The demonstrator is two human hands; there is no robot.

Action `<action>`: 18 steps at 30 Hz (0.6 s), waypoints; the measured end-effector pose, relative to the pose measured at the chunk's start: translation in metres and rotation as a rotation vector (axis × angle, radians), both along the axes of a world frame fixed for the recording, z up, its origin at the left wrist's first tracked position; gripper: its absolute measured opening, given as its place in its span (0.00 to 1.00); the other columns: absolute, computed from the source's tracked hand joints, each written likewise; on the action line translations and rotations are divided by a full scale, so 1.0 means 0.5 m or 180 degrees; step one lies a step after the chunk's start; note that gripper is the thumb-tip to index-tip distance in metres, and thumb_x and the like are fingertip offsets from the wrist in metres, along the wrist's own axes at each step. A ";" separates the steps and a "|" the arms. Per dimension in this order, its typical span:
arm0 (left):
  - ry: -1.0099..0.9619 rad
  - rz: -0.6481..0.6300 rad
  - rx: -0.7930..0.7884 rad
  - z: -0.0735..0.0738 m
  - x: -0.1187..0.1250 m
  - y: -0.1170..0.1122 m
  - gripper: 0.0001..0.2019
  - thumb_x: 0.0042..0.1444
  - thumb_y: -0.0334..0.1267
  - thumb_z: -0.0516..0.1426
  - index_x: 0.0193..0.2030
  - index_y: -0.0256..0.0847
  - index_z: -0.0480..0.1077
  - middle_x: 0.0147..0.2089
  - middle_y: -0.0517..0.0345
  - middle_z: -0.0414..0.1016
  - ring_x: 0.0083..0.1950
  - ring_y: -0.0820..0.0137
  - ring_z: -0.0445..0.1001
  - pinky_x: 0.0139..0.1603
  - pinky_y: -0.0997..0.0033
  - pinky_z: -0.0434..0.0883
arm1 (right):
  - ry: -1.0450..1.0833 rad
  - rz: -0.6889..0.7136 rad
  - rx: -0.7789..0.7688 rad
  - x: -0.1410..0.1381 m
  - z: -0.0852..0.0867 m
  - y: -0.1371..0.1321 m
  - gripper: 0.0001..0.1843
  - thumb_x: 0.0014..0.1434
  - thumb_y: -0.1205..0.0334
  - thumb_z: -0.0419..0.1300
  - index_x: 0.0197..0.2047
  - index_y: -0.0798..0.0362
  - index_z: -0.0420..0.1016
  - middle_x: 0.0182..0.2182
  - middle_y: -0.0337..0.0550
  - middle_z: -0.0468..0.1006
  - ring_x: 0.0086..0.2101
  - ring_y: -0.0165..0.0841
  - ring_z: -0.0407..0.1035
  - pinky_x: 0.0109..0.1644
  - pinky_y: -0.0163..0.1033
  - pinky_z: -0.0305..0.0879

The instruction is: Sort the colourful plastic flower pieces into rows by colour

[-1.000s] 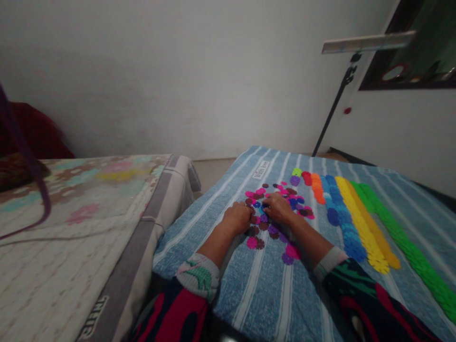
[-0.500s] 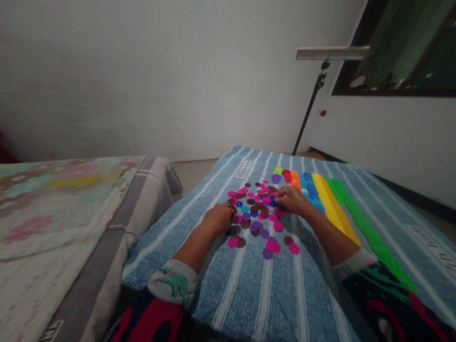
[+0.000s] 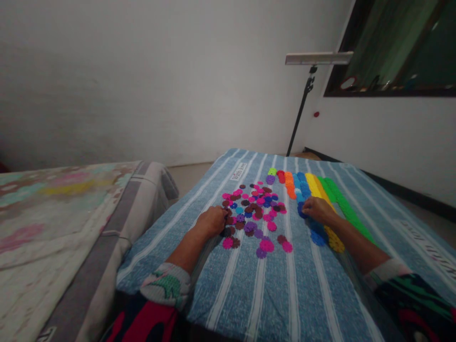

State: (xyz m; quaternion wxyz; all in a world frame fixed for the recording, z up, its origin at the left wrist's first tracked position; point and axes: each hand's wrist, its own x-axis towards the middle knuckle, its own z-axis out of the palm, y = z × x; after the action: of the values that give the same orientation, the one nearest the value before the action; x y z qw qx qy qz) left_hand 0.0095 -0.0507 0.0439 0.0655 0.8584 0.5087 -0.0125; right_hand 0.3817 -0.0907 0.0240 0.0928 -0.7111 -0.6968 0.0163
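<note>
A loose spread of flower-edged plastic discs (image 3: pixel 251 228) in pink, brown, purple and blue lies on the striped blue cloth (image 3: pixel 242 294). My left hand (image 3: pixel 213 221) rests at the left edge of this spread with its fingers curled together; what they hold, if anything, is hidden. Over to the right, my right hand (image 3: pixel 318 210) pinches a dark blue disc (image 3: pixel 301 209) at the near part of the blue row (image 3: pixel 302 183). Beside that row run an orange row (image 3: pixel 290 186), a yellow row (image 3: pixel 313 183) and a green row (image 3: pixel 344 202) of overlapping discs.
Short red (image 3: pixel 281 176) and purple (image 3: pixel 270 179) groups sit at the far end of the rows. Left of the cloth-covered surface, across a gap, is a bed with a patterned cover (image 3: pixel 71 218). A lamp on a stand (image 3: pixel 299 114) rises behind, near the wall.
My right hand has moved right, from the mixed discs to the blue row, with a dark blue disc. My left hand stays at the spread's left edge. The view has shifted slightly.
</note>
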 end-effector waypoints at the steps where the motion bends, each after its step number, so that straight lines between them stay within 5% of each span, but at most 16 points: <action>1: -0.0023 0.0002 -0.0007 0.000 0.000 0.000 0.12 0.58 0.31 0.51 0.40 0.37 0.77 0.47 0.38 0.76 0.47 0.54 0.76 0.46 0.55 0.72 | -0.0037 -0.0003 -0.0002 0.001 -0.002 0.000 0.09 0.53 0.67 0.59 0.28 0.53 0.82 0.30 0.43 0.81 0.36 0.34 0.74 0.38 0.32 0.61; 12: -0.0046 0.0077 -0.0045 -0.009 -0.004 -0.002 0.13 0.58 0.33 0.52 0.44 0.39 0.77 0.46 0.41 0.77 0.47 0.56 0.76 0.46 0.59 0.72 | -0.1012 0.0118 -0.0087 -0.011 -0.006 -0.019 0.14 0.60 0.64 0.54 0.31 0.54 0.81 0.37 0.51 0.78 0.39 0.38 0.70 0.38 0.37 0.57; 18: -0.0003 0.0065 -0.0051 -0.009 -0.007 -0.003 0.13 0.58 0.34 0.52 0.45 0.40 0.77 0.47 0.42 0.78 0.49 0.57 0.76 0.46 0.61 0.72 | -0.0745 0.0345 0.0228 -0.061 0.001 -0.009 0.12 0.62 0.64 0.55 0.33 0.54 0.80 0.38 0.52 0.79 0.40 0.39 0.70 0.40 0.38 0.58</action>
State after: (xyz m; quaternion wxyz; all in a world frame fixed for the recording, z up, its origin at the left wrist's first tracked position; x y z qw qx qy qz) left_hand 0.0059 -0.0525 0.0394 0.0727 0.8526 0.5173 -0.0155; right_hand 0.3512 -0.0950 0.0246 0.0351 -0.6657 -0.7404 -0.0866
